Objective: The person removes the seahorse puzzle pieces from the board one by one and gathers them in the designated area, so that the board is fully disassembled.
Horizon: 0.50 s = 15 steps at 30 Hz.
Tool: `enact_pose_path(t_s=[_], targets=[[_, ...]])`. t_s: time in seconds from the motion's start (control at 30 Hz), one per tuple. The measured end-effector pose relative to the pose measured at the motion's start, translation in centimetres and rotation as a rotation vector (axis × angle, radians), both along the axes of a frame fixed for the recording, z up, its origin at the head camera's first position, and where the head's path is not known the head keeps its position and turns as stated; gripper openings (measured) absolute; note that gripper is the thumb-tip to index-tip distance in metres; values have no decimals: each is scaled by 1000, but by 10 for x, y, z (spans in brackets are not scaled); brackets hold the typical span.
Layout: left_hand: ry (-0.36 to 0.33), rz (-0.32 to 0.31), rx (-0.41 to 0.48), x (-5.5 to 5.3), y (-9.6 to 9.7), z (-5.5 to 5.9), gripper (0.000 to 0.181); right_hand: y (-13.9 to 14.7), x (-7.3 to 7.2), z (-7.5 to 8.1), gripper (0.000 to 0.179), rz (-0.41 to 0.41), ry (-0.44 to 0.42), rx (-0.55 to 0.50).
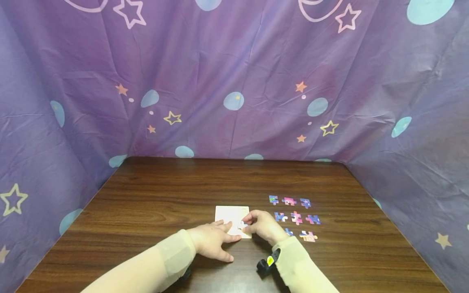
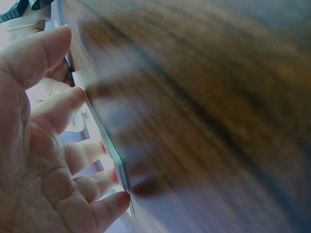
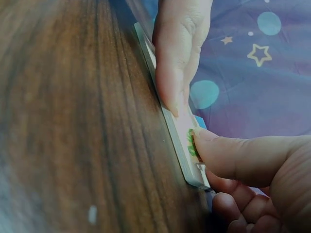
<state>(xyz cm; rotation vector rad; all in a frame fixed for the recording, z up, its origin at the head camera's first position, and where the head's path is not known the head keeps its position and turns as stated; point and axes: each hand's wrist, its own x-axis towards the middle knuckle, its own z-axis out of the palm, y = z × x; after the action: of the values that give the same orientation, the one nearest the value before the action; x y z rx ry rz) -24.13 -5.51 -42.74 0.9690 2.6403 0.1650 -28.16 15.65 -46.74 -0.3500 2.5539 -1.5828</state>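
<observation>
A thin white puzzle tray (image 1: 224, 212) lies flat on the table in front of me. My left hand (image 1: 214, 240) rests on its near left part, fingers spread and straight; in the left wrist view the fingertips (image 2: 115, 201) touch the tray's edge. From the right side my right hand (image 1: 264, 226) pinches a small puzzle piece (image 1: 242, 224) over the tray's right part. Seen from the right wrist, the thumb presses on a piece with a green pattern (image 3: 191, 141) at the tray's corner. Fingers hide much of that piece.
Several loose puzzle pieces (image 1: 296, 218) in blue, pink and white lie in rows to the right of the tray; my right hand partly covers one (image 1: 288, 231). The dark wooden table (image 1: 165, 191) ends at a purple star-patterned cloth (image 1: 234, 130) behind and at both sides.
</observation>
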Motion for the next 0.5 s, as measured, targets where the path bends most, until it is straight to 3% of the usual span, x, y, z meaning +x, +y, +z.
enact_pose_path(t_s=[0.17,0.5], targets=[[-4,-2,4,0,0,0,64,2,0,1,26,6,-27,-54],[9,-6,3,1,-1,2,64,5,-5,-1,27,25,-56,-54]])
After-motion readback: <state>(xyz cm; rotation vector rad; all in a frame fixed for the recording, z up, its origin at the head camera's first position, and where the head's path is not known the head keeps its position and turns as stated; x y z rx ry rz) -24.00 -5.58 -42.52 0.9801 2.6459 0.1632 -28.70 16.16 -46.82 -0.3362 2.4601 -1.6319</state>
